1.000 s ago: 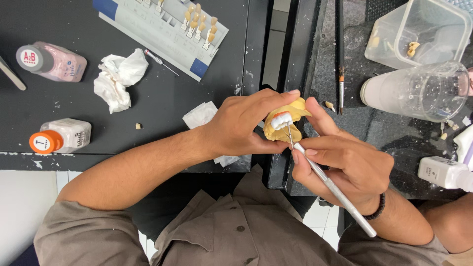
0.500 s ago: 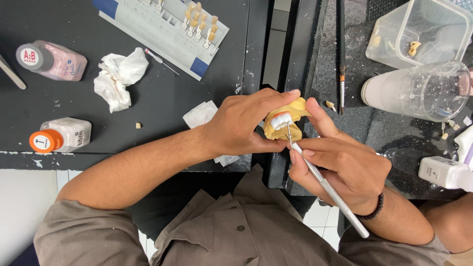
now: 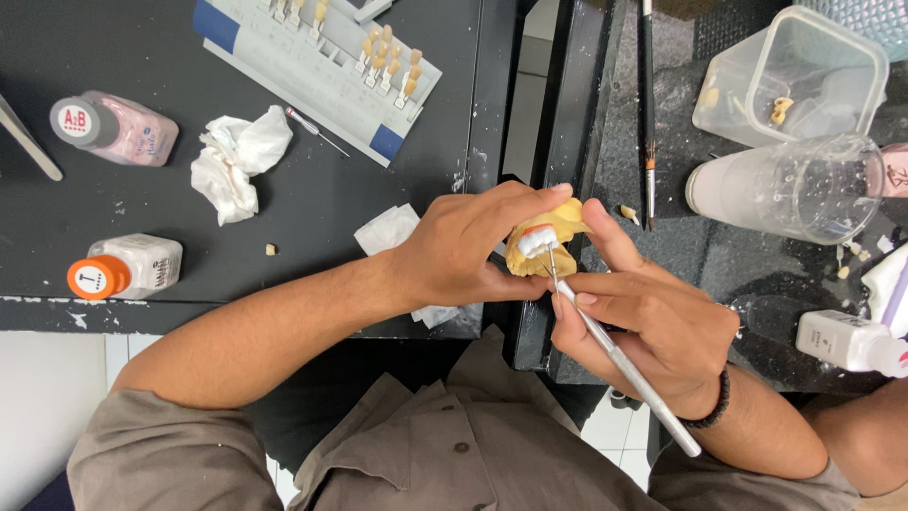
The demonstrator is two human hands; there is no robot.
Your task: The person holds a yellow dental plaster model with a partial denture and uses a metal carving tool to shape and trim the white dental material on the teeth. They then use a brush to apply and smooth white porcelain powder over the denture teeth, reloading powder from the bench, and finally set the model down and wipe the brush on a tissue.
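Sitting on the table (image 3: pixel 331 208), a clear tub (image 3: pixel 790 80) holds small yellow bits (unclear what). Left hand (image 3: pixel 463 251) grips a yellow model (image 3: pixel 553 237); right hand (image 3: pixel 643 317) pinches a tool (image 3: pixel 619 364), tip up-left.

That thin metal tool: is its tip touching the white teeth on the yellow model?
Touching. The head view shows the metal tool tip meeting the white teeth with no gap.

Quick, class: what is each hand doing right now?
Left hand: closed around the yellow dental model.
Right hand: closed on a thin metal instrument.
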